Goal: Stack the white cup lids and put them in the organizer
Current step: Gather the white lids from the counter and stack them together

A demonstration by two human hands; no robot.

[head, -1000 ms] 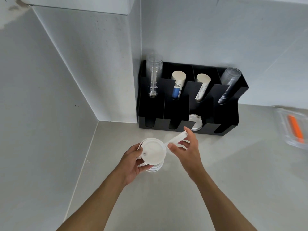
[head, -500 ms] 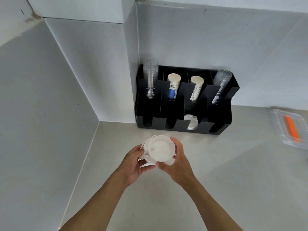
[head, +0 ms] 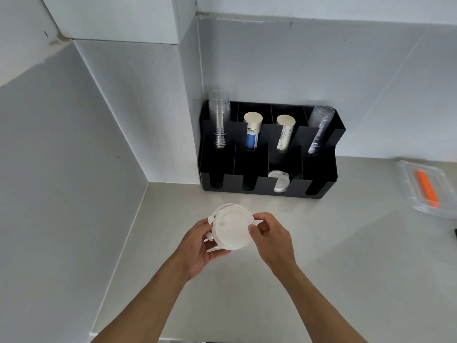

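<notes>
Squaring a stack of lids (head: 231, 231), by the look of it, held above the bench (head: 321, 256) at about 7 o'clock from the organizer (head: 257, 167). Left hand (head: 197, 246) cupped under and around the stack's left side, grip closed on the lids; right hand (head: 270, 235) pinching the right rim with thumb on top, grip also closed on the lids. Rims not yet flush: edges and small tabs fanning out at 9 and 11 o'clock of the stack. Best done by turning the upper lids until the tabs line up, then pressing down evenly at the centre so each one nests; squeezing at the rim likely to flex the thin plastic and pop them apart. Then a carry toward 1 o'clock to the front slot already showing one lid (head: 279, 180), third from the left.

Room: pale grey walls meeting in a corner, a boxed column jutting at 11 o'clock. Bench pale and smooth, running to the walls. Organizer black, pushed against the back wall and the column, with clear cups (head: 218, 120) and paper cups (head: 252, 131) in the rear slots. A clear tray (head: 425, 186) with something orange at 3 o'clock, well apart.
</notes>
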